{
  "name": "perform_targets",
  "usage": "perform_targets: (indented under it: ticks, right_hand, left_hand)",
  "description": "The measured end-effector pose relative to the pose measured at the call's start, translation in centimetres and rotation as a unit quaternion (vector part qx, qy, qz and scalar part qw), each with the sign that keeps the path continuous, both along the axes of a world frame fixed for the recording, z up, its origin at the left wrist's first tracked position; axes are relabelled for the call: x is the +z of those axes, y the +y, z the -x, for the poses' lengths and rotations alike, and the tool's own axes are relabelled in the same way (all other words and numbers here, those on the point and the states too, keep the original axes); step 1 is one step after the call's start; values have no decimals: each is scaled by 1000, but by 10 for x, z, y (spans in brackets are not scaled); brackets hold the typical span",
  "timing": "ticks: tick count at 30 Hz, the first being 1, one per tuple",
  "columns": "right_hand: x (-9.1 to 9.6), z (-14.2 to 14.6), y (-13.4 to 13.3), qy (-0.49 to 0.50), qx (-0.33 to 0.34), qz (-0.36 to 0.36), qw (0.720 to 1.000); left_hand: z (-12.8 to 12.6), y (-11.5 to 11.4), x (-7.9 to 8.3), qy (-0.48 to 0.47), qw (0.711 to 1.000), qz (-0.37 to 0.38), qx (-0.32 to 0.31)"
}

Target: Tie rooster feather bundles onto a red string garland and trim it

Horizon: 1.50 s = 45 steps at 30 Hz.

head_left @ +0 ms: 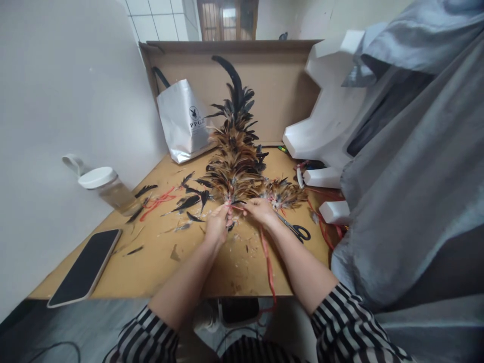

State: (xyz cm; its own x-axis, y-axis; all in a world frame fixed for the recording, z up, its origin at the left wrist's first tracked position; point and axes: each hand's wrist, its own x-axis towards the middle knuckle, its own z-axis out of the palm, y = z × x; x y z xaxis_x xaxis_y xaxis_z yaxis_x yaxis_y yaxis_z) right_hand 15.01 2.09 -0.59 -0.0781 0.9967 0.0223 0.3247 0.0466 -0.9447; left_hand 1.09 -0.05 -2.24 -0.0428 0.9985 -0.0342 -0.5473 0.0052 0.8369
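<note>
A tall bundle of brown and black feathers (235, 156) stands on the wooden table (159, 262), its base at my hands. My left hand (218, 224) is closed around the base of the bundle. My right hand (259, 209) pinches a red string (267, 262) that wraps the base and trails down over the table's front edge. A smaller bunch of feathers (283, 194) lies just right of my right hand.
Black-handled scissors (298, 231) lie right of my right wrist. Loose black feathers (187, 201) and red strings (157, 201) lie left. A phone (85, 267), a lidded jar (109, 189), a silver bag (183, 121), white foam blocks (325, 136) and grey cloth (408, 166) ring the table.
</note>
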Motion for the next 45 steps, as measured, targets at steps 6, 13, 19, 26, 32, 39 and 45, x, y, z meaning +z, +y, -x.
perform_targets:
  ticks: [6, 13, 19, 26, 32, 39, 45]
  right_hand:
    - [2, -50, 16, -278, -161, -68, 945]
    - [-6, -48, 20, -379, -192, -8, 905]
    - [-13, -50, 27, -190, -217, -55, 956]
    - [13, -27, 13, 360, -125, 7, 924]
    - [18, 12, -11, 335, -47, 18, 941]
    - [0, 38, -19, 69, -56, -169, 982]
    - [-2, 40, -19, 13, -33, -215, 976]
  left_hand:
    - [3, 3, -1, -33, 999, 14, 20]
    - [3, 3, -3, -48, 998, 17, 30]
    - [2, 5, -5, -41, 998, 26, 51]
    - [1, 6, -8, -28, 997, 20, 65]
    - [-1, 7, -9, -3, 997, 9, 78]
    - [-4, 6, -10, 13, 996, 4, 89]
    - [-6, 6, -11, 16, 994, 0, 106]
